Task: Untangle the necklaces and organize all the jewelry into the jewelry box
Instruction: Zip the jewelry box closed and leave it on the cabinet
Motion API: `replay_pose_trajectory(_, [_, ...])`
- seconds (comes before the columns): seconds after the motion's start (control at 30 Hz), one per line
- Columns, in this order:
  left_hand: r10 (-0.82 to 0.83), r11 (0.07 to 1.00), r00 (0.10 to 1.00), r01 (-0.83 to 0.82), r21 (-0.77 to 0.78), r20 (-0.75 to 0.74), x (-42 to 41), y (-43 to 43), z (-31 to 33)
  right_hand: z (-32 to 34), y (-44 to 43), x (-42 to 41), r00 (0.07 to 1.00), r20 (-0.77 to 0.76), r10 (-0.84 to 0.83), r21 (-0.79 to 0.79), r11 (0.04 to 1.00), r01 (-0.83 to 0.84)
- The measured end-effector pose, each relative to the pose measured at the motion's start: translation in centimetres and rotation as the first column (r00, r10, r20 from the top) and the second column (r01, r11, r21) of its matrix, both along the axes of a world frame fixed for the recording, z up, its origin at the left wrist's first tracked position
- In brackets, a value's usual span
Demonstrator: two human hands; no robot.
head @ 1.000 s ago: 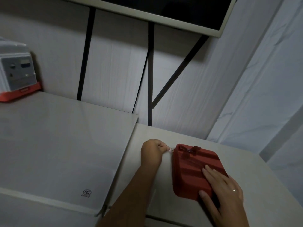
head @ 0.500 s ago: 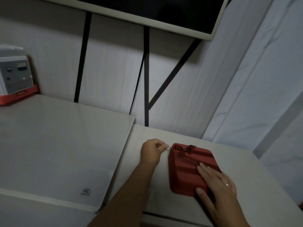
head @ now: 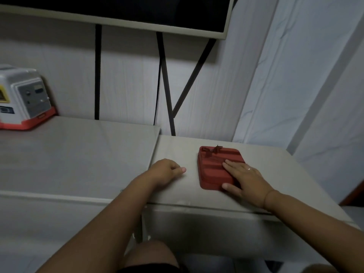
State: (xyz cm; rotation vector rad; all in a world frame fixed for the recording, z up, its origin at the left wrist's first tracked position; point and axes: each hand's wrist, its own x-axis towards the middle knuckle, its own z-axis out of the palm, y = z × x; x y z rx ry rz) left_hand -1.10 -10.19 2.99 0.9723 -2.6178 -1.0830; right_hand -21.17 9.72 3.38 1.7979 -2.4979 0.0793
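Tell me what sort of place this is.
Probably a home room or small workroom: pale tables against a panelled wall, a dark screen above, a grey-and-red appliance at far left.

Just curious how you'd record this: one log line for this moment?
red jewelry box: closed, on table | right hand: flat on its lid | left hand: curled, on table beside it, not touching
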Motion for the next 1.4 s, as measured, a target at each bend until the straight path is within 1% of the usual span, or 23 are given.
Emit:
replay_pose_trajectory(0.1, [-0.031, 0.998, 0.998, 0.035, -0.061, 0.057, 0.6, 1.1, 1.1, -0.4, 0.0, 0.4, 0.999, 0.025, -0.020, -0.033, 0.999, 0.020])
replay_pose_trajectory(0.2, [-0.051, 0.994, 0.996, 0.057, -0.091, 0.072, 0.7, 3.2, 1.0, -1.2, 0.1, 0.8, 0.998, 0.055, -0.042, -0.088, 0.995, 0.047])
replay_pose_trajectory(0.27, [-0.049, 0.990, 0.997, 0.056, -0.128, 0.054, 0.8, 5.1, 0.1, -1.7, 0.1, 1.0, 0.997, 0.049, -0.062, -0.110, 0.992, 0.067])
replay_pose_trajectory(0.33, [-0.021, 0.982, 1.000, 0.021, -0.190, 0.002, 1.0, 6.9, -1.3, -2.2, 0.0, 1.0, 0.996, 0.034, -0.081, -0.118, 0.989, 0.084])
replay_pose_trajectory(0.4, [0.003, 0.957, 0.999, -0.017, -0.289, -0.048, 1.2, 8.3, -2.9, -2.5, -0.2, 0.9, 0.996, 0.018, -0.084, -0.124, 0.989, 0.085])
replay_pose_trajectory(0.47, [-0.014, 0.919, 0.998, -0.014, -0.394, -0.069, 1.3, 9.5, -4.3, -2.7, -0.2, 0.9, 0.996, 0.015, -0.086, -0.133, 0.987, 0.087])
replay_pose_trajectory(0.53, [-0.036, 0.886, 0.999, 0.029, -0.463, -0.007, 1.5, 10.6, -5.7, -2.8, -0.2, 1.0, 0.996, 0.012, -0.086, -0.138, 0.987, 0.086])
replay_pose_trajectory(0.6, [-0.029, 0.851, 0.997, 0.061, -0.522, 0.069, 1.7, 11.5, -7.1, -3.0, -0.2, 1.1, 0.996, 0.009, -0.084, -0.156, 0.984, 0.085])
replay_pose_trajectory(0.67, [-0.010, 0.818, 0.994, 0.071, -0.571, 0.108, 2.0, 12.2, -8.1, -3.0, -0.3, 1.2, 0.996, 0.016, -0.083, -0.177, 0.981, 0.084])
replay_pose_trajectory(0.73, [-0.007, 0.809, 0.989, 0.091, -0.581, 0.145, 2.1, 12.7, -8.8, -2.8, -0.3, 1.4, 0.996, 0.033, -0.087, -0.185, 0.978, 0.092])
replay_pose_trajectory(0.8, [-0.014, 0.801, 0.991, 0.090, -0.592, 0.132, 2.2, 12.9, -9.7, -3.0, -0.3, 1.9, 0.994, 0.066, -0.093, -0.222, 0.969, 0.105])
replay_pose_trajectory(0.83, [-0.016, 0.798, 0.992, 0.086, -0.596, 0.122, 2.2, 13.1, -10.0, -3.3, -0.1, 2.4, 0.992, 0.081, -0.095, -0.260, 0.959, 0.113])
replay_pose_trajectory(0.93, [-0.033, 0.744, 0.997, 0.074, -0.664, 0.073, 2.3, 13.5, -10.8, -5.3, 1.2, 4.3, 0.993, 0.077, -0.085, -0.390, 0.914, 0.108])
replay_pose_trajectory(1.03, [-0.058, 0.740, 0.998, 0.064, -0.670, 0.032, 2.5, 13.5, -11.2, -8.3, 3.3, 6.2, 0.997, 0.072, -0.025, -0.483, 0.874, 0.057])
replay_pose_trajectory(1.13, [-0.058, 0.751, 0.998, 0.026, -0.660, -0.027, 2.5, 13.7, -11.4, -10.6, 5.2, 7.3, 0.997, 0.071, -0.027, -0.459, 0.887, 0.057])
replay_pose_trajectory(1.23, [-0.050, 0.770, 0.995, -0.017, -0.638, -0.087, 2.6, 13.9, -11.5, -11.4, 6.2, 7.8, 0.997, 0.059, -0.051, -0.445, 0.892, 0.072])
replay_pose_trajectory(1.4, [-0.015, 0.790, 0.990, -0.075, -0.608, -0.142, 2.2, 14.6, -11.1, -11.1, 6.3, 8.1, 0.993, 0.099, -0.059, -0.493, 0.864, 0.101])
